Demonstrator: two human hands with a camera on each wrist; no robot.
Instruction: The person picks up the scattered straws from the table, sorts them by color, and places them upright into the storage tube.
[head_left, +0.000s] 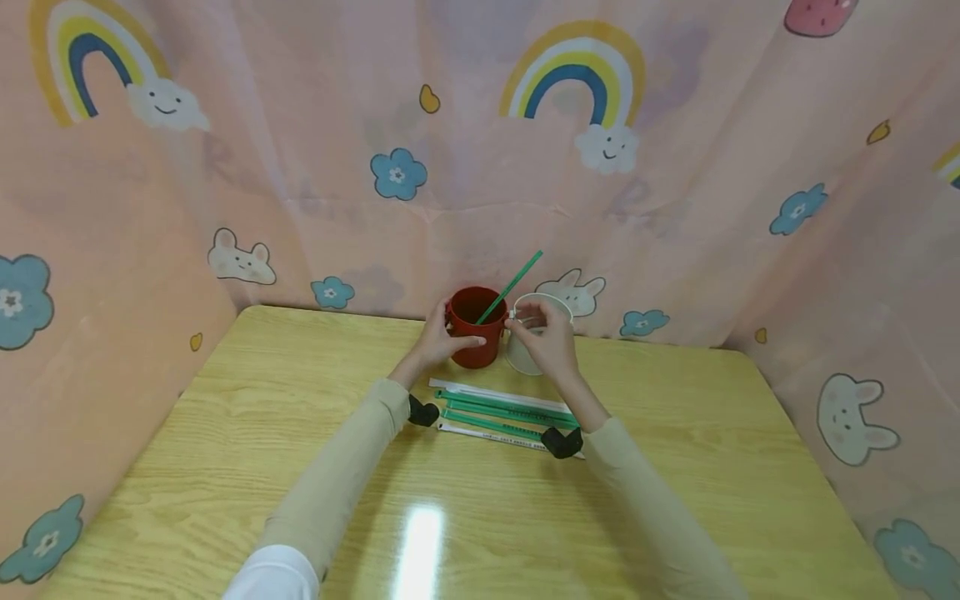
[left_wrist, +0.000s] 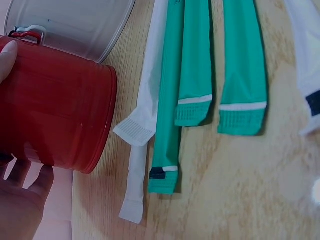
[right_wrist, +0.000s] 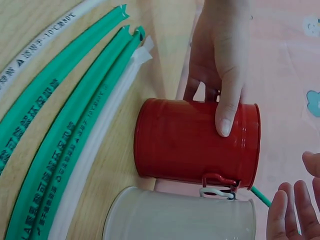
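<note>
My left hand (head_left: pixel 440 337) grips a small red metal bucket (head_left: pixel 480 343), thumb across its front and fingers round its left side. The bucket stands upright on the table, with a slim green wrapped straw (head_left: pixel 517 279) leaning in it and sticking out over the rim to the right. Close beside it on the right stands a matching white bucket (right_wrist: pixel 180 215), side handle against side handle. My right hand (head_left: pixel 546 337) is over the white bucket, near the red one's rim; in the right wrist view its thumb and fingers are apart, with nothing seen between them.
Several straws in green wrappers (left_wrist: pixel 244 65) and white wrappers (right_wrist: pixel 25 45) lie side by side on the wooden table (head_left: pixel 300 467), in front of the buckets. Behind the table's back edge hangs a pink patterned curtain (head_left: pixel 480 183). A black strap piece (head_left: pixel 562 442) sits at the right wrist.
</note>
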